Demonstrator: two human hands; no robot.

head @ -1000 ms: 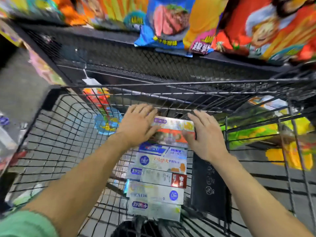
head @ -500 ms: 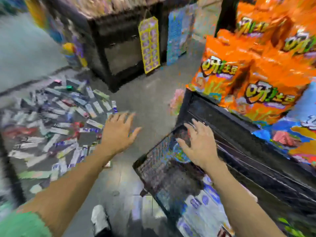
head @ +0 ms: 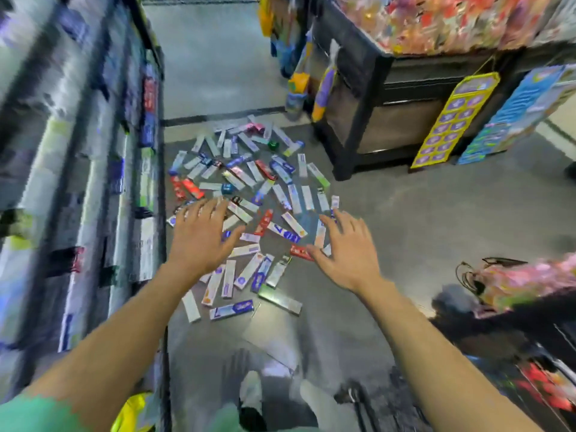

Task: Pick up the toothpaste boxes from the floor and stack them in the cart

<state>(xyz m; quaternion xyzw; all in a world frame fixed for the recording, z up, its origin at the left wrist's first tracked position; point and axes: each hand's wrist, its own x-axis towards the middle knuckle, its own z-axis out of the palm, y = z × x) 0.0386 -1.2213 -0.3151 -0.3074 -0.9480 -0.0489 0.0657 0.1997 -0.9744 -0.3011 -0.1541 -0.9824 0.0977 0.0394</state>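
Grey concrete floor (head: pixel 420 232) fills the aisle, with blurred shelving (head: pixel 78 182) along the left and a dark display stand (head: pixel 374 120) at upper right. Dozens of toothpaste boxes (head: pixel 249 188) lie scattered flat across the floor between them, mostly white and blue with a few red, so by my reckoning nearly all the picking up is left. The cart itself cannot be made out with any certainty at the blurred lower right, and what it holds cannot be told.

Each hand's grip is wide and holds nothing. The left hand (head: pixel 199 235) hovers palm down, fingers spread, over the near left of the pile. The right hand (head: pixel 346 251) reaches out likewise over the near right, and neither plainly touches a box.
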